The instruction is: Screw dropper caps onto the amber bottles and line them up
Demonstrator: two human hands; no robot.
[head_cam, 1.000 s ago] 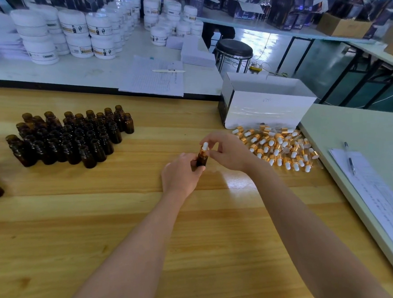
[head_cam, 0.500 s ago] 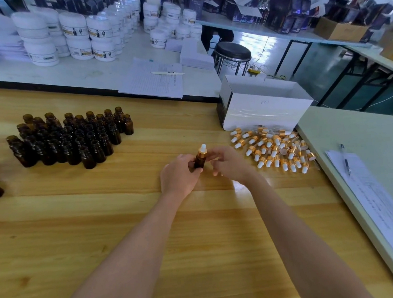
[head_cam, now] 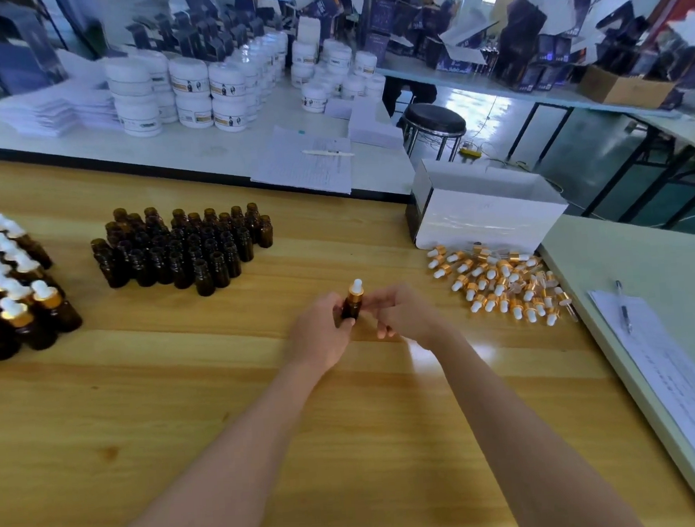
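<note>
My left hand [head_cam: 322,333] grips a small amber bottle [head_cam: 351,309] upright just above the wooden table [head_cam: 223,395]. A dropper cap [head_cam: 356,289] with a gold collar and white bulb sits on the bottle. My right hand [head_cam: 407,312] is close on the bottle's right, its fingertips pinching the gold collar. A block of open amber bottles [head_cam: 180,246] stands at the left middle. Capped bottles [head_cam: 6,287] stand in rows at the far left. Loose dropper caps [head_cam: 499,281] lie in a pile to the right.
A white open box [head_cam: 486,212] stands behind the cap pile. A pale green table [head_cam: 642,267] with papers and a pen [head_cam: 622,305] adjoins on the right. White jars [head_cam: 186,93] and papers [head_cam: 306,163] fill the table behind. A black stool [head_cam: 434,121] stands beyond.
My right hand came down from the top of the white bulb to the gold collar. The view has swung left, bringing the capped rows into sight.
</note>
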